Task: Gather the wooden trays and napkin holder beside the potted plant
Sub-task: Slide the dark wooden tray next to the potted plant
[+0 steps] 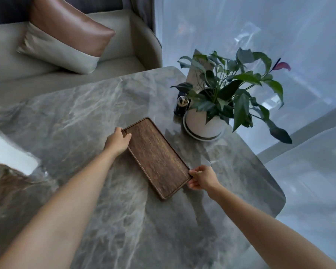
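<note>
A dark wooden tray [155, 158] lies flat on the grey marble table [85, 117], angled from upper left to lower right. My left hand [117, 140] grips its far left corner, thumb over the rim. Its near right corner is pinched by my right hand [201, 177]. The potted plant [221, 101], green leaves in a white pot, stands just beyond the tray to the right. A small dark holder [180, 105] with a round shiny top stands against the pot's left side, partly behind leaves.
A beige card [197, 74] stands behind the plant. The table's rounded right edge [275, 191] runs close to the pot and my right hand. A beige sofa with a brown and beige cushion [66, 35] lies beyond the table's far left edge.
</note>
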Available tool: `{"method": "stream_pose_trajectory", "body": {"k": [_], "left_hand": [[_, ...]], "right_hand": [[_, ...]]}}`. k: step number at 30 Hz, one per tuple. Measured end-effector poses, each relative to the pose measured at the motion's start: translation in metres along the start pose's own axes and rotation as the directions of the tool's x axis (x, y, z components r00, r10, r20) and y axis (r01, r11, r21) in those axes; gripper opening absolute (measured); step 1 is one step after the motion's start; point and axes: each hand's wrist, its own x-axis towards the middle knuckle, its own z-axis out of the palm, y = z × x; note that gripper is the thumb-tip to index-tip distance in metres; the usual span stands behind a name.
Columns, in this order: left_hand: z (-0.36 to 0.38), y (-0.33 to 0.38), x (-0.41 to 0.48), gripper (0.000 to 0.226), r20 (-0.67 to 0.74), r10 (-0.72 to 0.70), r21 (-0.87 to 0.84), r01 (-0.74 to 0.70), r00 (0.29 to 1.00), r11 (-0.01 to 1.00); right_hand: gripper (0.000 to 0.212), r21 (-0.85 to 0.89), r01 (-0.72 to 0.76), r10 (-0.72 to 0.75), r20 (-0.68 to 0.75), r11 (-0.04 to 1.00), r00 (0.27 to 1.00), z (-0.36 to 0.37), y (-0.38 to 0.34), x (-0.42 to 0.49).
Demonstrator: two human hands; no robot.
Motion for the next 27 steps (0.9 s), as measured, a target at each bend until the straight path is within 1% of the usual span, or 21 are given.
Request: {"method": "stream_pose_trajectory", "body": {"k": [5,7,10,13,15,18,20,22,23,24,25,27], "left_hand": [[0.026,0.032,0.030,0.046,0.002,-0.022,0.031,0.022,1.000,0.999],[0.034,0.041,0.040,0.044,0.000,-0.020,0.034,0.020,1.000,0.999],[0.044,0.051,0.054,0.043,-0.001,-0.021,0.050,0.021,1.000,0.999],[0.050,0.058,0.067,0.044,0.008,-0.024,0.075,0.023,1.000,0.997],[0.055,0.063,0.073,0.043,0.027,-0.013,0.085,0.011,1.000,0.996],[0.068,0.072,0.075,0.038,0.039,0.029,0.116,-0.033,0.999,0.993],[0.073,0.077,0.076,0.036,0.030,0.027,0.117,-0.031,0.999,0.993],[0.074,0.079,0.076,0.035,0.010,0.018,0.136,-0.019,1.000,0.990],[0.074,0.079,0.076,0.035,0.003,0.020,0.158,-0.021,1.000,0.987],[0.075,0.079,0.075,0.034,0.000,0.026,0.183,-0.026,1.000,0.983],[0.075,0.079,0.075,0.033,-0.004,0.033,0.206,-0.031,0.999,0.978],[0.076,0.078,0.076,0.031,-0.011,0.034,0.228,-0.030,0.999,0.973]], "right_hand": [[0.009,-0.005,-0.022,0.022,-0.002,1.000,1.000,-0.025,-0.009,0.033],[0.015,-0.003,-0.028,0.028,0.007,1.000,1.000,-0.033,-0.011,0.041],[0.014,0.004,-0.037,0.037,0.014,0.999,0.999,-0.041,-0.015,0.048],[0.019,0.099,-0.074,0.072,0.021,0.992,0.997,-0.045,-0.019,0.055],[0.018,0.157,-0.066,0.058,0.058,0.985,0.997,-0.044,-0.025,0.059],[0.022,0.136,-0.024,0.011,0.102,0.990,0.995,-0.040,-0.032,0.063],[0.021,0.033,0.039,-0.042,0.079,0.999,0.996,-0.039,-0.031,0.068],[0.010,-0.214,0.132,-0.132,0.015,0.968,0.991,-0.042,-0.026,0.072],[0.009,-0.363,0.170,-0.185,-0.006,0.916,0.983,-0.046,-0.024,0.073],[0.015,-0.490,0.184,-0.219,-0.013,0.852,0.976,-0.050,-0.021,0.074],[0.021,-0.574,0.179,-0.224,-0.008,0.799,0.975,-0.054,-0.019,0.074],[0.029,-0.650,0.163,-0.205,0.011,0.743,0.979,-0.059,-0.017,0.073]]}}
